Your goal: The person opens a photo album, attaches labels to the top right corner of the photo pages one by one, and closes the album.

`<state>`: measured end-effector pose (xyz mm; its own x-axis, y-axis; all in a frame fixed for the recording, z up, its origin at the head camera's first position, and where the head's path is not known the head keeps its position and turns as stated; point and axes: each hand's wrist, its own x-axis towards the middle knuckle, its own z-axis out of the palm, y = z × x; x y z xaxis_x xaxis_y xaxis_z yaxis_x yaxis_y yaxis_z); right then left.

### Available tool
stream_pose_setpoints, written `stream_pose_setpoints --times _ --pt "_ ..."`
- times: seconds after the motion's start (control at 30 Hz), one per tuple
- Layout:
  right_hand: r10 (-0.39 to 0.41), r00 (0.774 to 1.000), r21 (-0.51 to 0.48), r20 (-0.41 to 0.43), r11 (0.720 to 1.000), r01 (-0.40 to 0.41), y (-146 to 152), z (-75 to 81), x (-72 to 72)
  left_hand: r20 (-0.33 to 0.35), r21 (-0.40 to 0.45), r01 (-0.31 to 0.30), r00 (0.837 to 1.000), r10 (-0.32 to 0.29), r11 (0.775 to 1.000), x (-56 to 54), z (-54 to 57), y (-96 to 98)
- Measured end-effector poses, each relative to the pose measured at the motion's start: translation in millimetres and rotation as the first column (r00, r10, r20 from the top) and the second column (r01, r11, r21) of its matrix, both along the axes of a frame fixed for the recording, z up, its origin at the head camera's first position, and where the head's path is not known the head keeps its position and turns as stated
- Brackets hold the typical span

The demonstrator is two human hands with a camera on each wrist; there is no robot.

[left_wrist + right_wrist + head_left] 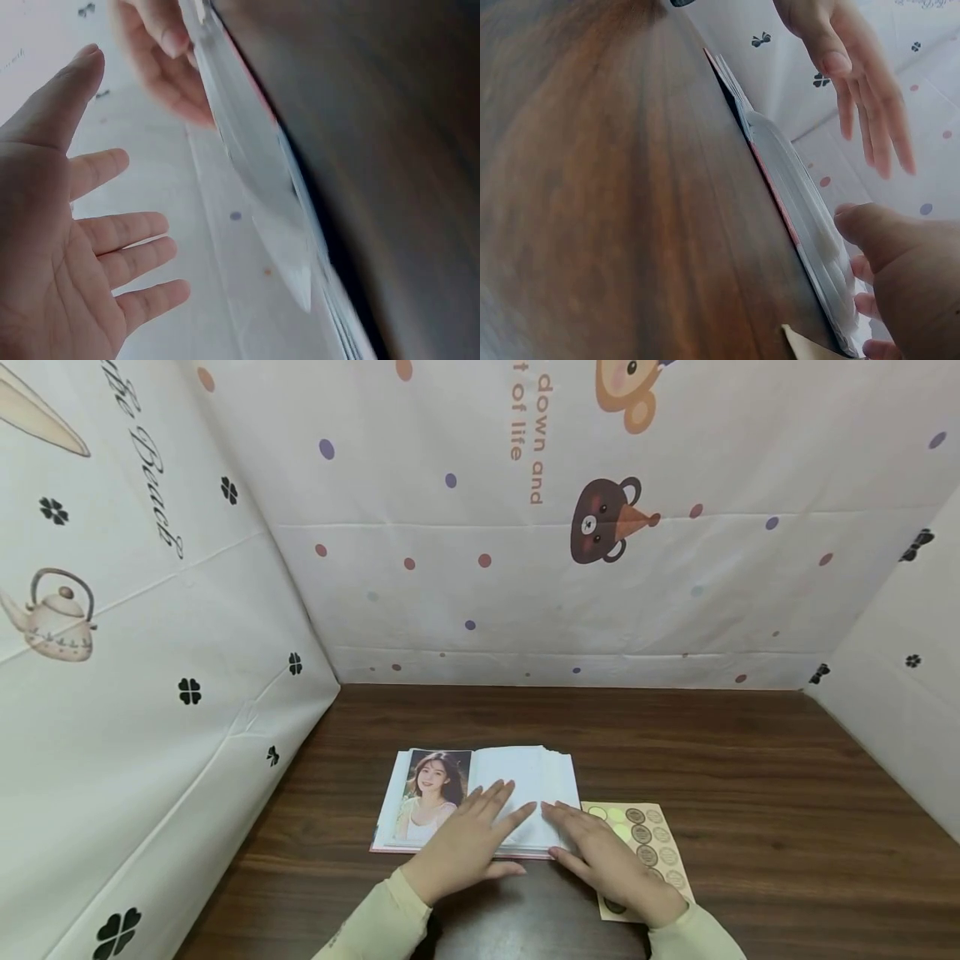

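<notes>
A photo album [525, 777] lies spread on the brown table, its left page holding a portrait photo [420, 818] and its right page plain white. Over the lower middle of the album is my left hand [468, 835], fingers straight and spread. The left wrist view shows that palm [67, 277] raised off the pages, holding nothing. My right hand [600, 852] is at the album's lower right corner, fingers extended over the page edge. In the right wrist view its thumb [877, 229] is close above the edges of the stacked pages [802, 202].
A cream sheet of round stickers [667, 843] lies right of the album, partly under my right hand and wrist. White printed cloth walls [525, 593] stand behind and at both sides of the dark wooden table [787, 827].
</notes>
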<state>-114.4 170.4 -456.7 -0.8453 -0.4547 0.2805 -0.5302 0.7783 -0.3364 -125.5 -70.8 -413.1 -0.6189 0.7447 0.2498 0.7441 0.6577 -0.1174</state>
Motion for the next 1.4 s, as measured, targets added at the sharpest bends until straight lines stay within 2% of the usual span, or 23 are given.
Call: stream_pose_setpoints --times 0.23,0.53,0.73,0.83,1.07,1.3,1.4 --pt "0.002 1.0 -0.017 -0.017 1.0 -0.002 -2 -0.8 -0.5 0.005 -0.063 -0.034 0.999 0.034 0.997 1.1 -6.2 14.4" --pt "0.012 0.995 0.001 -0.103 1.0 -0.012 0 -1.3 -1.7 0.046 -0.067 -0.045 0.998 0.048 0.997 -0.8 -9.1 21.2" --pt "-0.013 0.984 0.0 -0.18 1.0 0.013 6 9.3 -4.6 0.114 -0.112 -0.021 0.993 0.034 0.993 -1.3 -11.5 21.8" --pt "-0.06 0.985 -0.042 -0.161 0.998 0.054 15 18.5 -5.7 0.15 -0.132 -0.015 0.988 0.035 0.991 -0.4 -12.3 20.4" --pt "-0.185 0.982 -0.144 -0.04 0.974 0.178 43 33.1 -2.9 0.177 -0.139 -0.021 0.983 0.046 0.99 0.2 -13.9 18.0" --pt "-0.22 0.975 -0.125 -0.041 0.969 0.213 73 33.0 2.9 0.19 -0.115 -0.018 0.981 0.04 0.993 -0.4 -12.6 17.7" --pt "-0.234 0.972 -0.115 -0.012 0.966 0.231 84 29.6 5.6 0.19 -0.112 -0.02 0.981 0.041 0.993 -0.4 -12.8 17.7"
